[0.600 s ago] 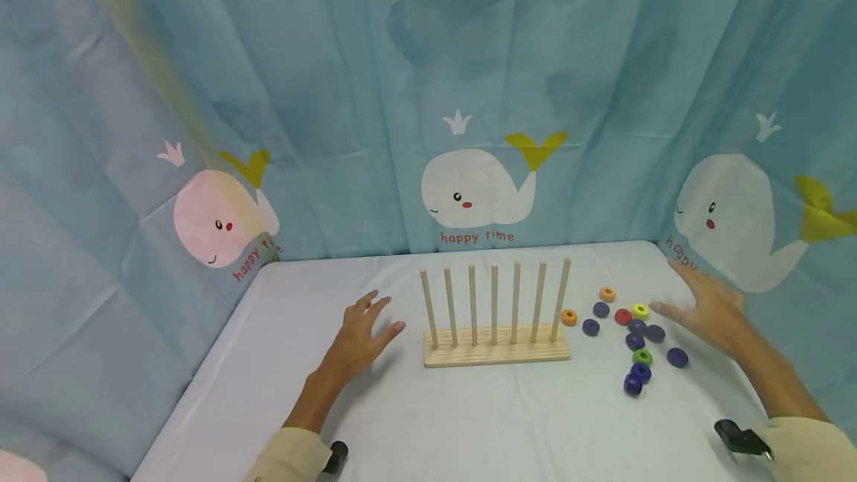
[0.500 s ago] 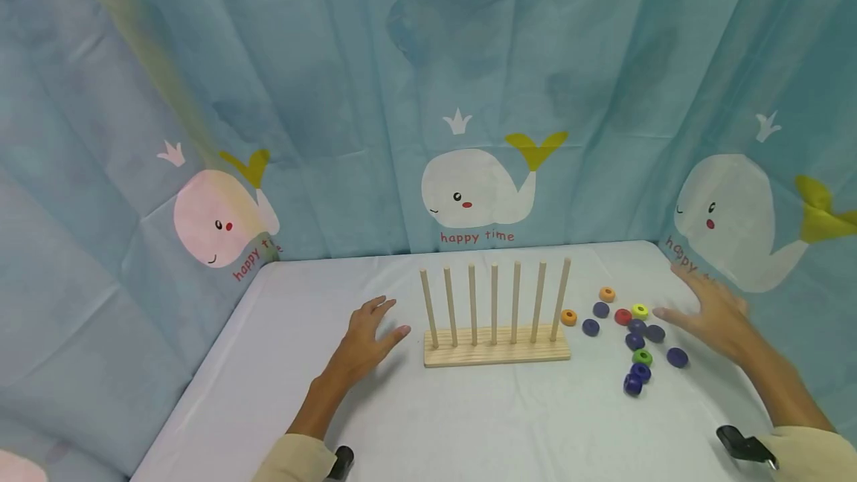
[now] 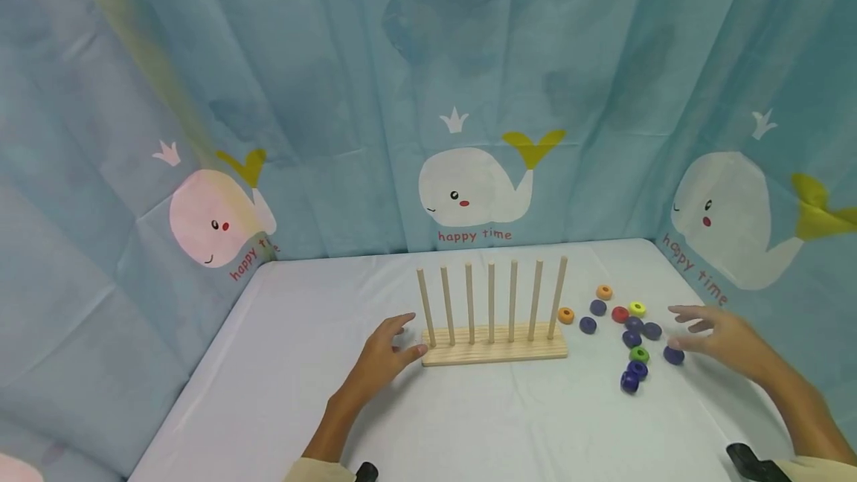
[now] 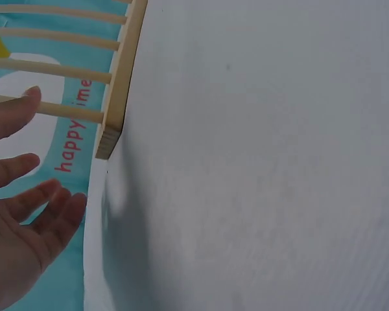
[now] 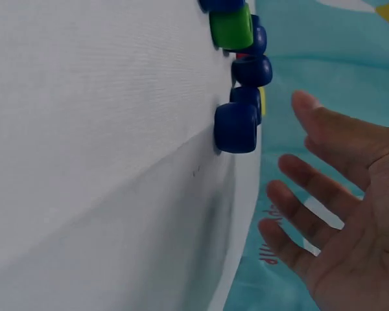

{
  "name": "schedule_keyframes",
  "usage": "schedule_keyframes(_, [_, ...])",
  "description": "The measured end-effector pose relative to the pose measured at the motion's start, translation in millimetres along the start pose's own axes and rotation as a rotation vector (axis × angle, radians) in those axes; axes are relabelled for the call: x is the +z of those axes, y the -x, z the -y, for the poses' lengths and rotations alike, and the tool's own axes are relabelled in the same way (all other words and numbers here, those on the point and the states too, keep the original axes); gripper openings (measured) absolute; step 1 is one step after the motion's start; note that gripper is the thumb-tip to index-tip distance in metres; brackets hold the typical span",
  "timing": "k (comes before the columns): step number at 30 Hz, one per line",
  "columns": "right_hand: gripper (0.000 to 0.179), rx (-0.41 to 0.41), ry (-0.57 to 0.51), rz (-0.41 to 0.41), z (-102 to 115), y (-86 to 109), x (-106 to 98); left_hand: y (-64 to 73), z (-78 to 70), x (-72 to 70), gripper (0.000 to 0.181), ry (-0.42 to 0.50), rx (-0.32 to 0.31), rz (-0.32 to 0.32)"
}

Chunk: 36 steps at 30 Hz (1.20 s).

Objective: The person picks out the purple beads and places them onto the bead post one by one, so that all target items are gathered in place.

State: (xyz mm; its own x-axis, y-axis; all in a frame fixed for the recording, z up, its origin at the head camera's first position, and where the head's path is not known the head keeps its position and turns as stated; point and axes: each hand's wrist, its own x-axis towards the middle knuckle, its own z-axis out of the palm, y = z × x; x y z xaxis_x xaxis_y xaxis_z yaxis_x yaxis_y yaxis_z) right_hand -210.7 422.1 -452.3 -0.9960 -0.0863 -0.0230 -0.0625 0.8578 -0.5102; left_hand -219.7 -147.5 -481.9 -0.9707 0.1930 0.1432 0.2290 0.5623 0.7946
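Note:
A wooden peg rack [image 3: 495, 350] with several upright rods stands mid-table, no beads on its rods. My left hand [image 3: 383, 357] hovers at the rack's left end, thumb and fingers apart, holding nothing; in the left wrist view the hand [image 4: 26, 220] is beside the rack's end [image 4: 113, 123]. Over the right side of the table, my right hand [image 3: 726, 341] is held with loosely bent, spread fingers and an empty palm. Its thumb overlaps a dark blue bead [image 3: 673, 356] in the head view. The right wrist view shows a gap between the hand [image 5: 350, 214] and the nearest blue bead [image 5: 236, 128].
Loose beads lie right of the rack: orange [image 3: 565, 315], red [image 3: 620, 315], yellow [image 3: 637, 309], green [image 3: 639, 355] and several blue ones [image 3: 629, 381]. A white cloth covers the table [image 3: 268, 393]. Behind it hangs a blue whale-print curtain [image 3: 348, 169].
My left hand has moved right, up to the rack's left end. The right hand has come down and nearer to me, beside the outermost blue bead. Rack and beads stay in place.

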Motion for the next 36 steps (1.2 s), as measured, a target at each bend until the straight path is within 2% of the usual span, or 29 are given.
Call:
schedule_keyframes(5, [0.073, 0.028, -0.017, 0.053, -3.0, 4.9, 1.1, 0.5, 3.3, 6.2, 0.067, 0.021, -0.024, 0.025])
schedule_keyframes(12, [0.065, 0.073, -0.053, 0.106, -6.4, 10.8, 4.6, -1.0, 10.6, 12.8, 0.074, 0.046, -0.021, 0.059])
schedule_keyframes(16, [0.059, 0.068, -0.066, 0.102, -8.2, 12.1, 7.8, -0.1, 12.1, 14.0, 0.075, 0.063, -0.008, 0.079])
schedule_keyframes(21, [0.052, 0.052, -0.057, 0.088, -7.5, 6.9, 13.1, 4.2, 13.6, 11.7, 0.072, 0.067, -0.015, 0.070])
schedule_keyframes(27, [0.058, 0.117, -0.032, 0.119, -11.5, 2.5, 14.6, 4.6, 13.3, 11.6, 0.071, 0.067, -0.010, 0.070])
schedule_keyframes(30, [0.061, 0.127, -0.024, 0.128, -12.3, 2.5, 13.4, 3.6, 13.0, 12.6, 0.071, 0.081, -0.024, 0.080])
schedule_keyframes(36, [0.064, 0.134, -0.063, 0.113, -11.1, 8.7, 13.4, -0.2, 13.5, 16.1, 0.069, 0.100, -0.005, 0.097])
